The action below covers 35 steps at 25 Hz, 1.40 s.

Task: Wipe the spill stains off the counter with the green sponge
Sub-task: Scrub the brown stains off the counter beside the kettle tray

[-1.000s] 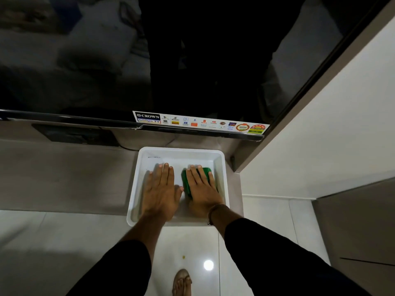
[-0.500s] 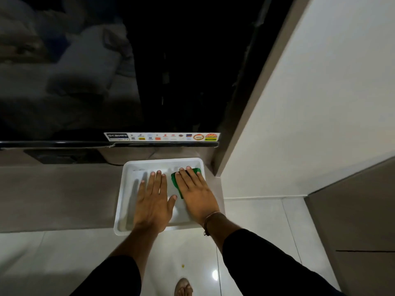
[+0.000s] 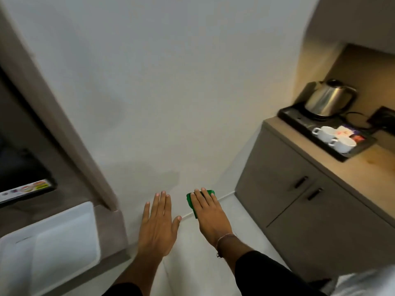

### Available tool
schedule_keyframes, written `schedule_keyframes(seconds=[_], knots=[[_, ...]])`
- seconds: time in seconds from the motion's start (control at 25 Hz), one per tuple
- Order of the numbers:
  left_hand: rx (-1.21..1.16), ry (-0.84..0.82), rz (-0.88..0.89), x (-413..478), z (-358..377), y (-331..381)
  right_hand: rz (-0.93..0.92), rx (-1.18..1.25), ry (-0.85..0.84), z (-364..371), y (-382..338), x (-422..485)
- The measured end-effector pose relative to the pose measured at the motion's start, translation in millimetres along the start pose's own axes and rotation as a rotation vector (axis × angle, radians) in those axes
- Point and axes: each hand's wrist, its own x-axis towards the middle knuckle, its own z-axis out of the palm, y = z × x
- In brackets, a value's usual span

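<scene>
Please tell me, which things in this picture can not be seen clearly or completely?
- Green sponge: mostly hidden under the right hand in the head view; its grip cannot be told.
- Spill stains on the counter: none can be made out; motion blur.
- White tray: cut off by the left edge.
- Packets beside the cups: too small and blurred to read.
- Screen: cut off by the left edge.

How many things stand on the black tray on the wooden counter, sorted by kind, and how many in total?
Steel electric kettle: 1
White ceramic cups: 2
Heap of small sachets: number cannot be told
Total on the black tray: 3 things and the sachets
</scene>
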Motion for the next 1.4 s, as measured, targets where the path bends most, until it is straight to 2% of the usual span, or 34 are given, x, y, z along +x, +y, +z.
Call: schedule_keyframes(seconds=[0.4, 0.76, 1.08, 1.24, 1.4], knots=[[0.023, -0.035, 0.492, 99, 16, 337, 0.508, -0.1, 0.02, -85, 296, -156], [-0.029, -0.062, 0.952, 215, 45, 567, 0.917, -0.168, 0.045, -123, 486, -232], [-0.023, -0.161, 1.177, 304, 74, 699, 1.203, -0.09, -0.081, -126, 592, -251], [-0.028, -0.182, 1.204, 322, 83, 724, 1.24, -0.071, -0.124, -124, 619, -254], [-0.089, -0.219, 1.202, 328, 90, 726, 1.261, -0.011, -0.076, -120, 625, -258]])
